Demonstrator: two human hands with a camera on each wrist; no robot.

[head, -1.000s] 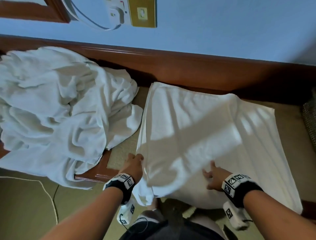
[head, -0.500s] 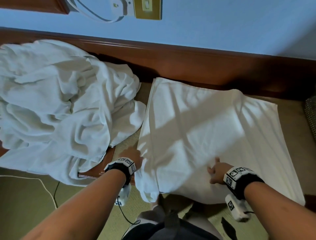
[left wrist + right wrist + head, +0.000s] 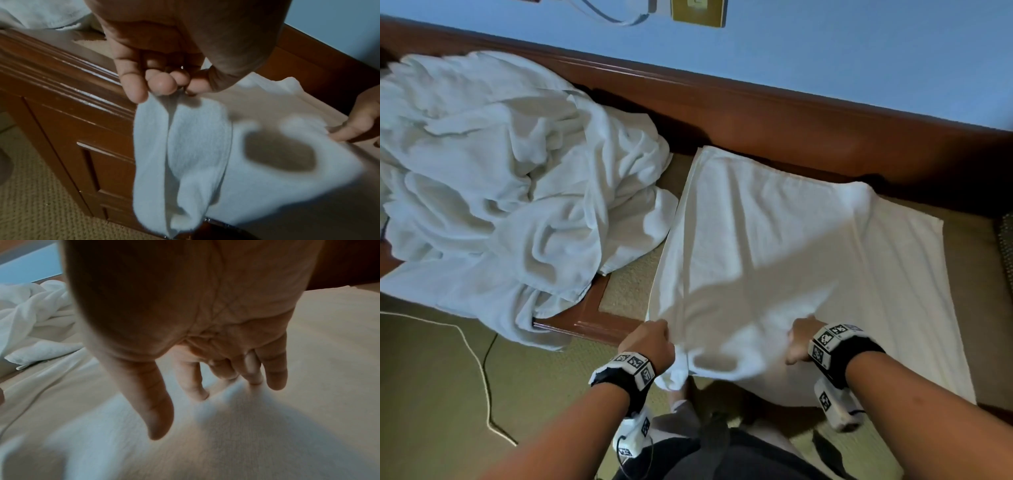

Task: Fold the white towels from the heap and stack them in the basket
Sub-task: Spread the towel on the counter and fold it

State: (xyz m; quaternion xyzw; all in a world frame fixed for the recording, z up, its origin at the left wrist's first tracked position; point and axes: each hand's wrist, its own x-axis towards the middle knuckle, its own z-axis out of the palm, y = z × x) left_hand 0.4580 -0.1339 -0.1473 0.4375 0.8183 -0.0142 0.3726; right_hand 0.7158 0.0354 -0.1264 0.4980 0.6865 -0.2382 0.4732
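Both hands lifted the towel's near edge.
Left hand (image 3: 650,342) fingers pinched the towel (image 3: 763,246) right of the heap (image 3: 493,185); right hand (image 3: 799,339) fingers pinched it too.

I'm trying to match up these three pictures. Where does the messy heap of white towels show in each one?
Head view: the heap fills the left half, on the wooden platform.
Left wrist view: only a bit of the heap shows, top left corner.
Right wrist view: the heap lies at the left edge.
Shared landmark: the spread towel that both hands hold, seen in every view.
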